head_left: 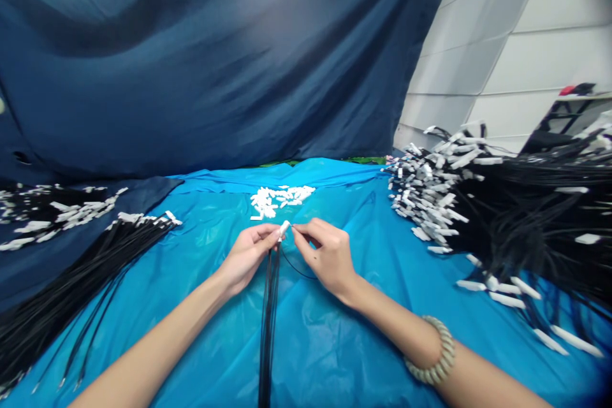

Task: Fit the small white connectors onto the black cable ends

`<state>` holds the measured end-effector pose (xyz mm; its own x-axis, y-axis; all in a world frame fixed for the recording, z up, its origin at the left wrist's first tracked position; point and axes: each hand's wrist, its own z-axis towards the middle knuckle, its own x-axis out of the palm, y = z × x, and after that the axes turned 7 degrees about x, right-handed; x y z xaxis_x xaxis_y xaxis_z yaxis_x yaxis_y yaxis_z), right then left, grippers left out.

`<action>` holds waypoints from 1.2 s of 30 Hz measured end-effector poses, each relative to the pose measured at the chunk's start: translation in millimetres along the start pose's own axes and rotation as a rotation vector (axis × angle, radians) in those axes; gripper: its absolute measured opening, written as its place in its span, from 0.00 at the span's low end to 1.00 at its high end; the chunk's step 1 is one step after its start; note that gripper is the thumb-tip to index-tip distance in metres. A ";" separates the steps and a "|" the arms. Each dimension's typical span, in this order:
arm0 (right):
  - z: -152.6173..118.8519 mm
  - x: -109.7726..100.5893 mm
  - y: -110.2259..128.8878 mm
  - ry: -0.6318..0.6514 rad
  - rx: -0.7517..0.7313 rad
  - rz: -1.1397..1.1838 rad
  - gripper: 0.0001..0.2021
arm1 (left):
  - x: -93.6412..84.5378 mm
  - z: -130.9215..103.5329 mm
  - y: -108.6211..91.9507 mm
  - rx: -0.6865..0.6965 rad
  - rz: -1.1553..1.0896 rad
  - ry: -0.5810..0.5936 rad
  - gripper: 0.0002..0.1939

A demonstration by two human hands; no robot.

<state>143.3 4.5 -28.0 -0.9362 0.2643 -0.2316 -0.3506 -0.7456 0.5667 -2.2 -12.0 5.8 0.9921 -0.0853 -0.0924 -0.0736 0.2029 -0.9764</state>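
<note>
My left hand (pixel 251 254) pinches a small white connector housing (pixel 284 228) between thumb and fingers, tilted upward. Several thin black wires (pixel 268 325) hang from its lower end toward the front of the table. Close on the right, my right hand (pixel 327 256) is closed in a pinch on the tip of one black wire (pixel 299 271), which loops below the fingers. That tip is right by the connector housing; whether it is inside I cannot tell. Just beyond my hands lies a loose pile of white connector housings (pixel 277 197).
Black wires with white connectors lie in a bundle (pixel 109 261) at left, with more connectors (pixel 62 217) behind. A large heap of wired connectors (pixel 430 191) fills the right side. Blue sheeting (pixel 201 331) covers the table; a dark cloth (pixel 215 64) hangs behind.
</note>
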 end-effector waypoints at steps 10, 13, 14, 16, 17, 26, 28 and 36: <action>2.7 -0.8 -1.2 0.112 0.041 0.033 0.07 | -2.1 0.8 4.6 0.008 0.081 -0.019 0.12; 5.4 -3.0 -5.1 0.221 -0.035 0.148 0.06 | -3.6 1.7 6.7 -0.013 0.088 0.007 0.12; 6.3 -3.9 -6.5 0.247 -0.054 0.164 0.06 | -3.9 2.0 7.1 -0.020 0.083 0.012 0.12; 8.0 -5.4 -9.0 0.284 -0.079 0.169 0.05 | -4.1 2.4 7.4 -0.035 0.060 0.016 0.11; 8.8 -6.1 -9.9 0.299 -0.089 0.165 0.05 | -4.1 2.6 7.4 -0.043 0.041 0.015 0.11; 13.5 -10.3 -15.1 0.455 -0.111 0.107 0.06 | -4.6 6.9 12.8 -0.174 -0.095 0.013 0.11; 14.9 -10.0 -17.1 0.467 -0.110 0.091 0.06 | -4.0 8.7 13.7 -0.189 -0.072 0.015 0.10; 25.4 -20.0 -23.3 0.483 -0.035 0.047 0.05 | 4.9 21.9 2.5 -0.195 0.086 0.074 0.06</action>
<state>169.6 32.1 -16.5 -0.8306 -0.0782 -0.5514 -0.2994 -0.7721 0.5605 4.7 9.5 7.2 0.9716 -0.1490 -0.1837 -0.1828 0.0202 -0.9829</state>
